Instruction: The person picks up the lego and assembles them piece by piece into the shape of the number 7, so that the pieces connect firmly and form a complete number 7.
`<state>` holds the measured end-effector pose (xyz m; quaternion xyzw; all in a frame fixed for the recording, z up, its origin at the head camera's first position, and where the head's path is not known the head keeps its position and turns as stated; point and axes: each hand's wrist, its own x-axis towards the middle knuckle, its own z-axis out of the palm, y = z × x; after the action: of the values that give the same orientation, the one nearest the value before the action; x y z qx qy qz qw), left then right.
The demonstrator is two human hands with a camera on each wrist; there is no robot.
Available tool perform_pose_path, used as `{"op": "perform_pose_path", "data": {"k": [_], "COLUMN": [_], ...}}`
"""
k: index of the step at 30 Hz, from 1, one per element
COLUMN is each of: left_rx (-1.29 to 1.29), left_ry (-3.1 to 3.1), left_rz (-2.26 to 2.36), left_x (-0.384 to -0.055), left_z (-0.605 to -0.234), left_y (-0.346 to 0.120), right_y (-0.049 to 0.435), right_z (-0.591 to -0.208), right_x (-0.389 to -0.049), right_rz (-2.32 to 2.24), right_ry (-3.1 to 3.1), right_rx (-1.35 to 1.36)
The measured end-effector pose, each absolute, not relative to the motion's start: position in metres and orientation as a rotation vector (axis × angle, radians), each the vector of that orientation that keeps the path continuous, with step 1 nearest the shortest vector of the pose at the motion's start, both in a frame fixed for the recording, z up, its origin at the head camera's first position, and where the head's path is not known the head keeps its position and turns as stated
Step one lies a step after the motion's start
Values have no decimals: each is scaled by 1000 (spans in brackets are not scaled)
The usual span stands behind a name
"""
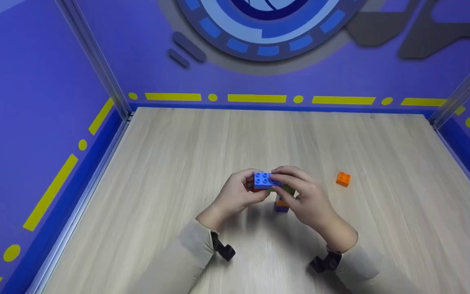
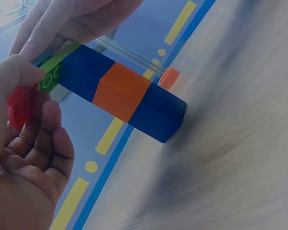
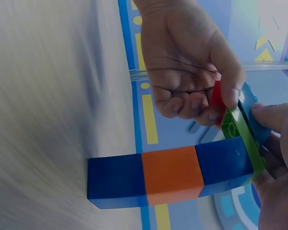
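Observation:
Both hands are at a stack of toy building bricks above the middle of the table. A light blue studded brick [image 1: 262,180] lies across the top. Under it is a green brick [image 3: 244,136], with a red brick [image 2: 23,103] beneath at the left side. Below the green one hangs a column: a dark blue brick [image 2: 89,72], an orange brick [image 2: 122,92] and another dark blue brick [image 2: 158,112]. My left hand [image 1: 237,191] grips the stack's left end between thumb and fingers. My right hand [image 1: 310,198] pinches the right end of the light blue and green bricks.
A loose orange brick [image 1: 343,179] sits on the wooden table [image 1: 169,163], to the right of the hands. Purple panels [image 1: 137,61] with yellow dashes wall in the table at the back and sides.

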<state>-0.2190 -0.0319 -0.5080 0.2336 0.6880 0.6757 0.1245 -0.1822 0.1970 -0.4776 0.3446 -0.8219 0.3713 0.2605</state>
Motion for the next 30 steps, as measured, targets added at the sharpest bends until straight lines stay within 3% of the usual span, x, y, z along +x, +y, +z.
{"op": "perform_pose_path", "data": {"k": [13, 30], "left_rx": [670, 628], "left_ry": [2021, 2028], "left_rz": [2007, 1997], "left_x": [-218, -218], "left_z": [-507, -506], "left_y": [-31, -31], "right_y": [200, 197], "right_z": [-487, -495], "right_x": [-184, -184], "right_rz": [522, 606], "right_ry": [-2204, -2127], "right_rx": [996, 980]}}
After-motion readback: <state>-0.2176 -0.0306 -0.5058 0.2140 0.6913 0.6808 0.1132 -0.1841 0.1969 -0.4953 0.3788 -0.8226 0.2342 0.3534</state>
